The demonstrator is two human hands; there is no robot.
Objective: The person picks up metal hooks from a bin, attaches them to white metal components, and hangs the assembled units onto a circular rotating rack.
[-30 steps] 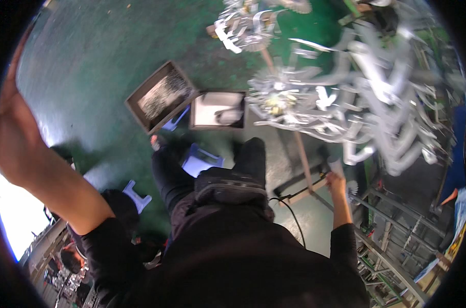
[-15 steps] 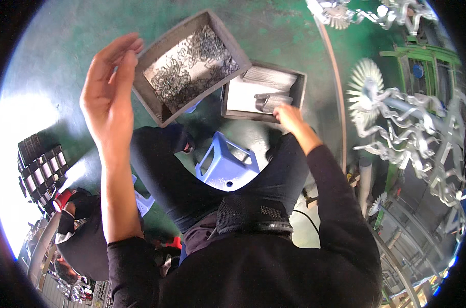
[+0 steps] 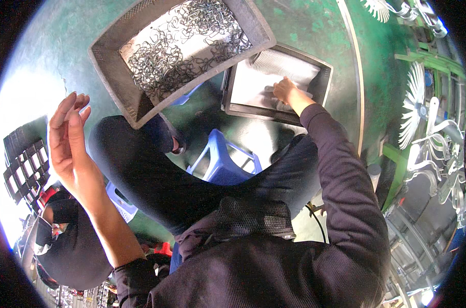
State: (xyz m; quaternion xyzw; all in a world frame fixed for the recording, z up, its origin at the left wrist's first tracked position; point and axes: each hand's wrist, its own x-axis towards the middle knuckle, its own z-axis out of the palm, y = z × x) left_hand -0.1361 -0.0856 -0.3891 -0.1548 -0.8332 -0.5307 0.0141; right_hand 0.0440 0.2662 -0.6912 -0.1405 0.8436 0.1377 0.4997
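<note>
Ribbed metal pieces: a close-packed row (image 3: 289,66) lies along the far edge of the black crate (image 3: 258,113), toward its far right corner; a darker piece (image 3: 284,106) shows by the near edge, partly under your wrist. If you drag one piece sideways, its neighbours could slide along, since they look tightly nested.
Right hand: yours (image 3: 285,91) reaches over the near edge into the crate, fingers bent and bunched; you may have a piece pinched, but the fingers hide it, so I cannot tell. A grip on only the tips could let a thin piece twist loose.
Sleeve: your cuff (image 3: 311,114) is close above the near right part of the rim and could snag there if you pull back low.
Left hand: yours (image 3: 68,159) is raised, half spread and empty, well left of both containers, so it offers the pieces no support.
Grey bin: its near right edge overlaps the crate's far left corner in view; whether they touch is unclear. Dark wire clips (image 3: 161,64) lie heaped inside the bin (image 3: 105,66) and could tangle.
Left knee: yours (image 3: 125,149) is close by the bin's near corner; a bump could shift it.
</note>
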